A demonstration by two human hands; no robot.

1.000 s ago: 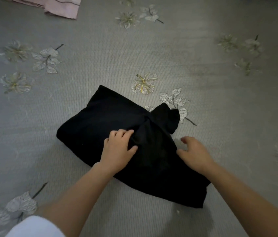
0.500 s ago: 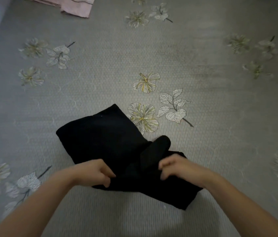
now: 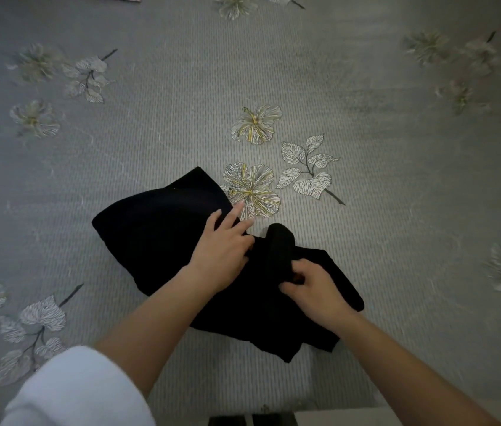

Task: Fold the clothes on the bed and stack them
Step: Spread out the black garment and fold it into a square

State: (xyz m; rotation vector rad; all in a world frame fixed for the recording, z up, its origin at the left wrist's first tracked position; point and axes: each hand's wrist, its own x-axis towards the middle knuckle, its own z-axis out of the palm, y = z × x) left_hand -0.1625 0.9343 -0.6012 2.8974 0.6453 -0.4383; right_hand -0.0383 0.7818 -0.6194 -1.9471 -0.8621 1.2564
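On bed (image 3: 366,118), near centre | pressing black garment (image 3: 157,235) with left hand (image 3: 221,250), fingers (image 3: 235,212) apart | pinching rolled fold (image 3: 280,244) with right hand (image 3: 314,290), fingers clamped

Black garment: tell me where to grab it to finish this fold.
Probably best to grip the rolled flap that stands up from the black garment, coming from the near right, where the right hand pinches its base. It is the only raised, free part; the left hand presses the flat folded part down.
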